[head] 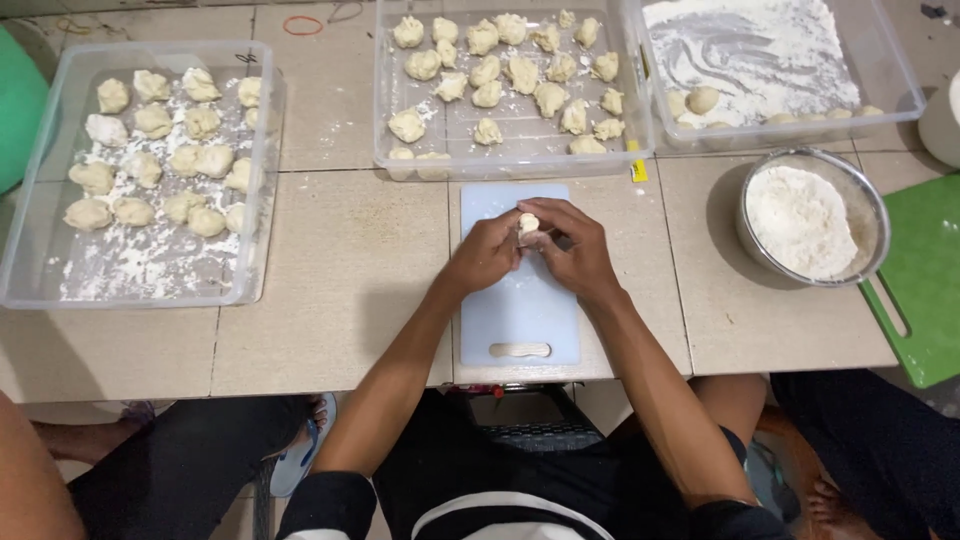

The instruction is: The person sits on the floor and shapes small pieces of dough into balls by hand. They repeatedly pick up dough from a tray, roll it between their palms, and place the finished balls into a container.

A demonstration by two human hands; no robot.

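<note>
My left hand [485,255] and my right hand [572,245] meet over the upper part of a pale blue cutting board [520,315]. Between their fingertips they pinch one small lump of pale dough [528,223]. A flat pale strip [520,350] lies near the board's front edge. Just beyond the board stands a clear tray [400,150] with several shaped dough pieces [505,72].
A clear tray [20,270] at the left holds several floured dough pieces. A floured clear tray [890,70] sits at the back right. A metal bowl of flour [810,215] stands right of the board, beside a green cutting board [925,290]. Other people's legs show at both lower corners.
</note>
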